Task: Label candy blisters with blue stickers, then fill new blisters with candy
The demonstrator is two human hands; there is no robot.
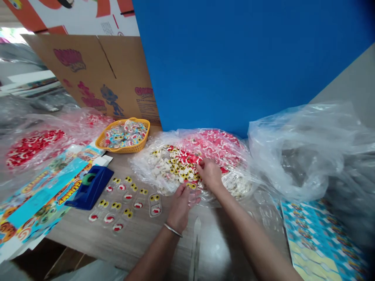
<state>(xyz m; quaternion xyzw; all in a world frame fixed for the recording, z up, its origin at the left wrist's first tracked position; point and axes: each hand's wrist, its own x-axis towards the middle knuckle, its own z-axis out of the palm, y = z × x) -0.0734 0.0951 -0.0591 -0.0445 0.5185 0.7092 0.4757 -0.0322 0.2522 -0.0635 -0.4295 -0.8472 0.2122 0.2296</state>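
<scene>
My left hand point(182, 205), with a metal bangle at the wrist, is closed on a clear plastic blister tray holding yellow eye-shaped candies point(191, 186). My right hand point(210, 174) reaches over an open plastic bag point(152, 171), its fingertips pinched at the red-and-white teeth-shaped candies point(187, 157). What sits between those fingertips is hidden. In the same bag lie loose eye candies point(172, 166), yellow-ringed or white side up. Several filled blister trays point(109, 218) lie on the table to the left, each with two eyes and a red mouth piece; one tray point(155, 205) sits apart, nearer my left hand.
An orange basket point(137, 147) of wrapped candies stands at the back left. A blue tape dispenser point(93, 189) rests by printed cardboard point(38, 195). Another bag of red candies point(35, 146) lies far left. Crumpled clear plastic point(293, 156) and printed sheets point(316, 242) are right. Boxes stand behind.
</scene>
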